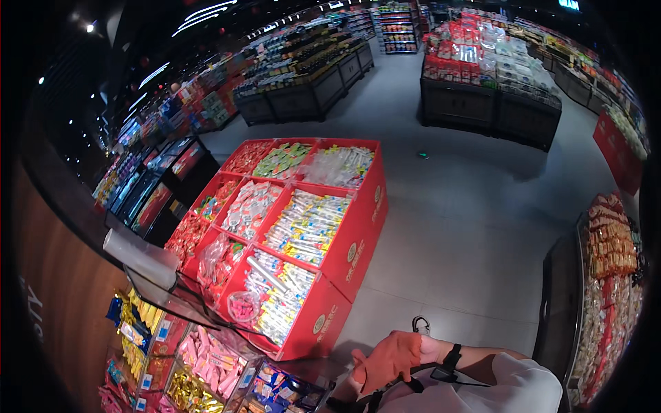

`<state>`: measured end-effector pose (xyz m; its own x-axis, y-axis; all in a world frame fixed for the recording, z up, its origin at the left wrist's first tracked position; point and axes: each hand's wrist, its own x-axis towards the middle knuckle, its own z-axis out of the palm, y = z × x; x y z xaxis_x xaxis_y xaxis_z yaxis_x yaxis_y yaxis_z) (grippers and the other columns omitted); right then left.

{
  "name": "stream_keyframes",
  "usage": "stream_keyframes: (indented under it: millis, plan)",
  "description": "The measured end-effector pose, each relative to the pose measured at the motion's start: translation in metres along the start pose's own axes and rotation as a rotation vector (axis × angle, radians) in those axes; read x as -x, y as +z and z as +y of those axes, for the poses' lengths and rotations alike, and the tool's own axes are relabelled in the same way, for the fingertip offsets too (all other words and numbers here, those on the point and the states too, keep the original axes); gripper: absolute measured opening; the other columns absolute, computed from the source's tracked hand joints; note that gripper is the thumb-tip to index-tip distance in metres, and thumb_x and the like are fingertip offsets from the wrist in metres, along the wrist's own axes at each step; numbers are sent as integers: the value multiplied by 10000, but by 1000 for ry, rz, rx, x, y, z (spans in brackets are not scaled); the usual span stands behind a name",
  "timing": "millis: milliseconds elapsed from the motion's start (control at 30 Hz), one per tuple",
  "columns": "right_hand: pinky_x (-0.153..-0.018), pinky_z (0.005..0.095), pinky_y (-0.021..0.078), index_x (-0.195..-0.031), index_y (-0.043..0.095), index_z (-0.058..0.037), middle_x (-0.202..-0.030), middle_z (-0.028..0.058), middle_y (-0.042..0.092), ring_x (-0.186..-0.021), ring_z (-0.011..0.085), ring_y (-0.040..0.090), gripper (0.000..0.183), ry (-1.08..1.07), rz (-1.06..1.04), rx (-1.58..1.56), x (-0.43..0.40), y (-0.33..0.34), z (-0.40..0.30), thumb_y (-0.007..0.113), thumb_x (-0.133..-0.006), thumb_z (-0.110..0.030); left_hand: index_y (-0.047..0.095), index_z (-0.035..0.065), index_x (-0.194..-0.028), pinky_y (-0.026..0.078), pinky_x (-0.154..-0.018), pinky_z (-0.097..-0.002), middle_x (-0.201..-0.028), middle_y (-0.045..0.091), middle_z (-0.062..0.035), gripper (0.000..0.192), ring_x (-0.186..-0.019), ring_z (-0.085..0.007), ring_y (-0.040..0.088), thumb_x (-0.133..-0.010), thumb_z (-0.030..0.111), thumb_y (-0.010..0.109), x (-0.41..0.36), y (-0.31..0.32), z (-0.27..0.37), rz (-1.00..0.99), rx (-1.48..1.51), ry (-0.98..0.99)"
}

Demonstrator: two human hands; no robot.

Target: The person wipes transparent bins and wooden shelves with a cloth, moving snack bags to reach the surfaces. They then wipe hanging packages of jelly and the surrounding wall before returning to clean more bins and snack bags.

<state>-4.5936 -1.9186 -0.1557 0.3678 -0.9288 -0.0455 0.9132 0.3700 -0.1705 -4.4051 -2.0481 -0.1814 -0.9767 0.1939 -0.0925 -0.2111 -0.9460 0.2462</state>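
An orange-red cloth (395, 359) is bunched between my two hands at the lower right of centre. My right hand (429, 350) grips its right end, the fingers mostly covered by the folds. At the lower left of the cloth is my left hand (352, 379), partly hidden under it. Both wrists wear black straps. Left of my hands stands a red divided display bin (351, 258) full of wrapped sweets. Its near compartment holds stick-shaped sweets (286, 304), a white tube (267, 273) and a round clear container (244, 305) with pink contents.
A roll of clear plastic bags (142, 258) stands by the bin's left corner. Slanted trays of packaged snacks (211, 361) lie at lower left. A dark shelf with stacked packets (612, 253) runs along the right. Grey tiled floor (439, 222) stretches towards dark display counters (459, 106).
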Motion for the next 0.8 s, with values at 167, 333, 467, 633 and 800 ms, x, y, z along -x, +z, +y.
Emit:
stream_keyframes:
  millis: [167,333,467,633,800]
  plan:
    - [-1100,386,459,-1496,410,6,-1426,156,566,-1288,237,587,495,-226,20,2,79,-37,-56,403,-1094,-283,421,-19,-1476,525,-710,-259,-1182,685,-114,643,-918,-161,675,-1035,437,523,-107,3,39,-113,10,-230]
    - [-1101,399,459,-1480,414,46,-1398,162,594,-1284,245,594,501,-506,242,37,180,-70,-135,358,-1108,-286,611,-25,-1308,447,-506,-221,-968,716,-53,465,-669,-67,624,-1037,348,551,-247,75,82,357,-1387,-334]
    - [-965,429,548,-1403,502,46,-1265,190,666,-1134,288,674,494,-645,157,157,246,-64,-210,317,-1119,-313,739,62,-997,507,-622,-258,-969,719,-11,189,-782,-38,654,-933,239,726,-357,156,116,323,-1222,-342]
    - [-870,434,574,-1378,540,39,-1198,205,689,-1040,307,693,515,-723,247,162,289,-76,-287,321,-1114,-346,527,-60,-1200,558,-811,-309,-1123,657,-177,728,-964,-255,688,-934,617,554,-440,194,165,95,-987,106]
    - [-878,447,563,-1329,580,44,-1199,209,694,-1050,311,687,487,-673,282,114,273,-97,-400,375,-1100,-333,590,-92,-1206,551,-683,-322,-1033,674,-209,689,-825,-301,711,-959,549,533,-543,232,250,-64,-889,332]
